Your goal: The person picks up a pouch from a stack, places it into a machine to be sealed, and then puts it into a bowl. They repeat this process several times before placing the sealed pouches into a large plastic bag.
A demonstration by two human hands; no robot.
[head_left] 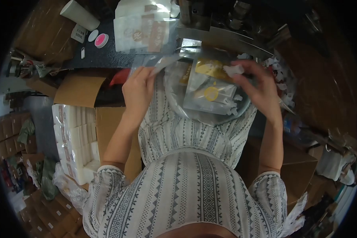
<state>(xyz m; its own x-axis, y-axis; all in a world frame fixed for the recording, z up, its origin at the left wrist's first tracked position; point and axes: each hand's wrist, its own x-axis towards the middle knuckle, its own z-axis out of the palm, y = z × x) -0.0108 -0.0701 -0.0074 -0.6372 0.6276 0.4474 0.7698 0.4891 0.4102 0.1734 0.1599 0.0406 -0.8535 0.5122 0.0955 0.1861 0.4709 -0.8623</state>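
Observation:
My left hand (138,88) is closed, pinching the edge of a clear plastic pouch (167,62) that sticks out to the right of its fingers. Between the thumb and fingers of my right hand (258,85) is a small white plastic spout (234,70). Below and between the hands, a round clear-plastic-lined basin (174,101) rests at my lap. Lying in it is a spout pouch (212,85) with a gold band and a yellow round print. Several small white spouts (233,111) are by its lower right corner.
Printed pouches (141,35) lie on the dark table beside a pink-topped round tub (101,40) and a white cylinder (79,15). At left stands an open carton (81,87) near stacked white packs (73,135). Loose white and red spouts (281,79) are piled at right. Metal machinery (226,35) is ahead.

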